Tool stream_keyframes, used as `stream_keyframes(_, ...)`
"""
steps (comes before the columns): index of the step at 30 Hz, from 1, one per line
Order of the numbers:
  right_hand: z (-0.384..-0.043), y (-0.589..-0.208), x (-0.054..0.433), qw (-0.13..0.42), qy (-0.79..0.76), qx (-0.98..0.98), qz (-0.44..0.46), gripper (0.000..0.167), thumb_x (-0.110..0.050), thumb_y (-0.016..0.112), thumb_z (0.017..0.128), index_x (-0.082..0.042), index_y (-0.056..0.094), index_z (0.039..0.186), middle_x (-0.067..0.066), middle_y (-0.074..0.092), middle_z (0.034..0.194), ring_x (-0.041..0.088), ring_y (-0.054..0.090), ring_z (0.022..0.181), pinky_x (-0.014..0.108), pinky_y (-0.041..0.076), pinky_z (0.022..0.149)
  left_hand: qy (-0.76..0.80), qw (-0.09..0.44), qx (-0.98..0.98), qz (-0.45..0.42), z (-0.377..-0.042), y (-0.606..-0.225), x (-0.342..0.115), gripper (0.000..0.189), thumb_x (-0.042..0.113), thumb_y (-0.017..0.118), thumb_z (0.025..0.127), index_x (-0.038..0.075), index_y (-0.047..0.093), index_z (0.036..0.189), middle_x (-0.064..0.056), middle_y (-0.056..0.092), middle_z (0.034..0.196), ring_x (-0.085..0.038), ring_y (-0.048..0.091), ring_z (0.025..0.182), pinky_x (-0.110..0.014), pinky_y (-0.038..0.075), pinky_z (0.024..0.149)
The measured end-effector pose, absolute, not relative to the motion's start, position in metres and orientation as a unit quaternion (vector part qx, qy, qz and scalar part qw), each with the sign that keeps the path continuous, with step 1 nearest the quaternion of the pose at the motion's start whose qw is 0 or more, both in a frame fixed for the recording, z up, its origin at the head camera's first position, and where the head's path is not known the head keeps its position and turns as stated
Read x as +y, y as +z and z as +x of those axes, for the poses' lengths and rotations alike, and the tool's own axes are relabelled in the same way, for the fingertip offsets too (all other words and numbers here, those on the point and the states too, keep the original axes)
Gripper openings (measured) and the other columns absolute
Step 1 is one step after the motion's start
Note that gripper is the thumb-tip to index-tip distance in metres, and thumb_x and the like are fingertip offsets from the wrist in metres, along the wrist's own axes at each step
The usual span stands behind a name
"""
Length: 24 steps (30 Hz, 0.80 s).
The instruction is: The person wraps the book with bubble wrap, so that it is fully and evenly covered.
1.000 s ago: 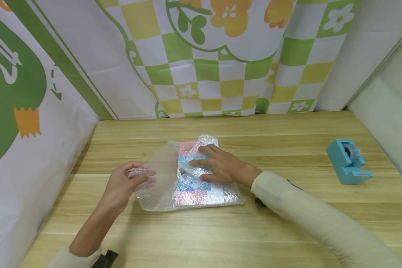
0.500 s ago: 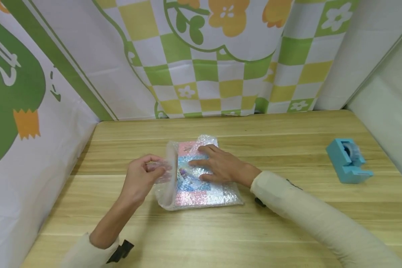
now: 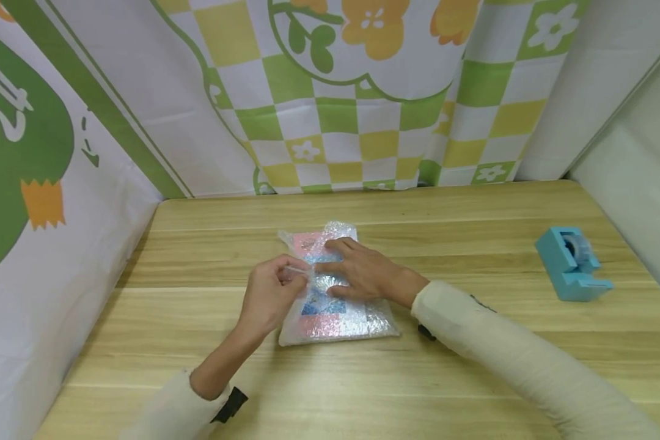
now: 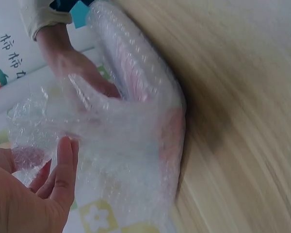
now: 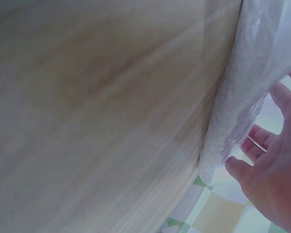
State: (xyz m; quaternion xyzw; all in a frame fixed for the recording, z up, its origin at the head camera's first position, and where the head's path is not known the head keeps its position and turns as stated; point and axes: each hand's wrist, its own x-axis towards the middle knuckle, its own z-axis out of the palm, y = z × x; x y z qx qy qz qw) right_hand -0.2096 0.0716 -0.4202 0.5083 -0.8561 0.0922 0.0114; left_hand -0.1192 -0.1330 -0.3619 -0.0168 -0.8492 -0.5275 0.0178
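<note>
A flat pink-and-blue printed item [image 3: 321, 324], much like a book, lies in bubble wrap [image 3: 293, 330] at the middle of the table. My left hand [image 3: 269, 296] pinches the loose left flap of the wrap between thumb and fingers, pulled over the item's left side. In the left wrist view the raised sheet of bubble wrap [image 4: 121, 145] stretches from those fingertips. With fingers spread, my right hand [image 3: 368, 272] rests on the wrapped item's right half. The right wrist view has these fingers [image 5: 237, 167] against the bubble wrap [image 5: 233, 97]. Part of the printed front is hidden under both hands.
A blue tape dispenser [image 3: 566, 266] with a clear roll stands at the right of the wooden table [image 3: 418, 379]. Behind the table hangs a checked green-and-yellow cloth [image 3: 341, 134]. More printed cloth [image 3: 110, 244] borders the left side.
My left hand has moved to the right, folding the bubble wrap flap over the item's left edge. My right hand has stayed in place on the package.
</note>
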Motion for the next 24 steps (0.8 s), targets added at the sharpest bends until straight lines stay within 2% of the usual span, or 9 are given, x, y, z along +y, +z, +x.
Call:
stream_keyframes(5,-0.21,-0.421,0.071,0.012,0.102,-0.858,0.503,0.055,-0.047,0.062,0.097,-0.016,0.058,0.142,0.024,0.041,0.147,0.038,0.039,0.134,0.048,0.036,0.111,-0.503,0.039,-0.862,-0.049,-0.121,-0.372,-0.121,0.02,-0.007,0.063,0.083,0.003,0.075,0.095,0.003,0.05,0.05,-0.004,0.033,0.042,-0.019,0.026,0.038)
stream_keyframes(7,-0.21,-0.421,0.072,0.01,0.105,-0.859,0.501,0.056,-0.047,0.063,0.096,-0.016,0.058,0.142,0.024,0.041,0.147,0.038,0.039,0.134,0.048,0.038,0.109,-0.494,0.044,-0.866,-0.064,-0.121,-0.376,-0.117,0.019,-0.008,0.063,0.084,0.003,0.075,0.095,0.005,0.042,0.047,-0.002,0.03,0.041,-0.019,0.025,0.037)
stream_keyframes(11,-0.211,-0.422,0.072,0.006,0.109,-0.859,0.499,0.055,-0.044,0.064,0.095,-0.014,0.058,0.142,0.024,0.041,0.147,0.038,0.039,0.134,0.05,0.04,0.108,-0.472,0.05,-0.876,-0.09,-0.12,-0.386,-0.11,0.015,-0.007,0.065,0.086,0.001,0.074,0.094,0.008,0.04,0.048,-0.001,0.029,0.04,-0.018,0.025,0.037)
stream_keyframes(16,-0.211,-0.421,0.073,-0.003,0.124,-0.858,0.499,0.054,-0.042,0.066,0.095,-0.013,0.06,0.14,0.024,0.041,0.148,0.038,0.038,0.135,0.05,0.04,0.107,-0.446,0.046,-0.888,-0.1,-0.117,-0.396,-0.103,0.014,-0.004,0.065,0.087,0.0,0.075,0.097,0.007,0.043,0.052,-0.002,0.033,0.042,-0.018,0.027,0.038)
stream_keyframes(18,-0.211,-0.421,0.073,-0.006,0.126,-0.858,0.499,0.054,-0.042,0.067,0.095,-0.013,0.06,0.14,0.023,0.041,0.149,0.039,0.038,0.136,0.05,0.041,0.107,-0.444,0.043,-0.889,-0.102,-0.116,-0.398,-0.103,0.013,-0.002,0.067,0.088,0.0,0.075,0.098,0.005,0.051,0.057,-0.003,0.042,0.046,-0.019,0.035,0.04)
stream_keyframes(20,-0.211,-0.421,0.073,-0.008,0.126,-0.858,0.499,0.055,-0.043,0.067,0.094,-0.013,0.06,0.14,0.023,0.041,0.149,0.039,0.037,0.136,0.05,0.042,0.106,-0.446,0.036,-0.888,-0.108,-0.116,-0.4,-0.104,0.012,0.004,0.069,0.09,0.0,0.074,0.1,0.001,0.062,0.065,-0.006,0.055,0.054,-0.022,0.047,0.047)
stream_keyframes(22,-0.211,-0.421,0.072,-0.007,0.125,-0.857,0.499,0.055,-0.043,0.068,0.094,-0.014,0.06,0.14,0.023,0.041,0.149,0.038,0.037,0.136,0.05,0.041,0.107,-0.456,0.023,-0.882,-0.113,-0.116,-0.403,-0.107,0.015,0.01,0.068,0.094,0.001,0.073,0.104,-0.004,0.071,0.08,-0.011,0.066,0.068,-0.027,0.056,0.06)
stream_keyframes(24,-0.212,-0.421,0.072,-0.006,0.125,-0.857,0.5,0.056,-0.043,0.068,0.093,-0.014,0.06,0.14,0.023,0.041,0.149,0.038,0.037,0.136,0.05,0.041,0.107,-0.465,0.004,-0.878,-0.115,-0.116,-0.404,-0.113,0.019,0.015,0.062,0.099,0.001,0.072,0.108,-0.006,0.072,0.086,-0.014,0.067,0.072,-0.03,0.057,0.065)
